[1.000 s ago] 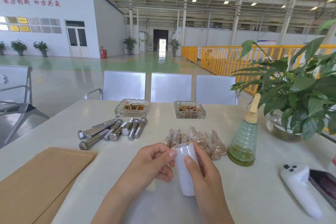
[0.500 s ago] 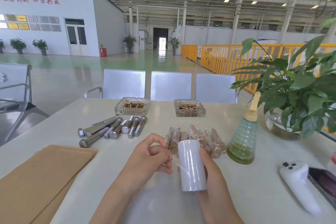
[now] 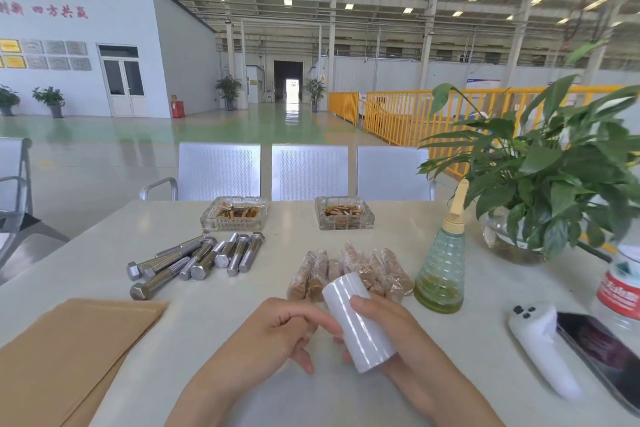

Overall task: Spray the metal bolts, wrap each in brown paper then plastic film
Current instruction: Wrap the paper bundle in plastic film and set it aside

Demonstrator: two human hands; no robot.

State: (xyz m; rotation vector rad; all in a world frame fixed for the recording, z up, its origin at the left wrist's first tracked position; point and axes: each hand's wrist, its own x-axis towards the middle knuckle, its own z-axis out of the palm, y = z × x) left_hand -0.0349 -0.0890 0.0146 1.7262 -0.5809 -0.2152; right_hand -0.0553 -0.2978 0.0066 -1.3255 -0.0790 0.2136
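Observation:
My right hand (image 3: 391, 329) grips a white roll of plastic film (image 3: 358, 322), tilted with its top leaning left, above the near middle of the table. My left hand (image 3: 273, 336) is beside it, fingertips at the roll's left side; whether they pinch the film's edge is unclear. Several bare metal bolts (image 3: 197, 258) lie in a loose pile at the centre left. Several wrapped bolts (image 3: 349, 270) lie in a row just beyond the roll. A green spray bottle (image 3: 440, 274) stands to their right. Brown paper sheets (image 3: 65, 354) lie stacked at the near left.
Two glass ashtrays (image 3: 234, 215) (image 3: 344, 215) sit at the table's far side, with metal chairs behind. A potted plant (image 3: 540, 184) stands at the far right. A white controller (image 3: 540, 347), a phone (image 3: 602, 354) and a water bottle (image 3: 620, 288) lie at the right edge.
The roll has been lifted off the table and tilted to the left. My left hand's fingers moved from the roll's top to its left side.

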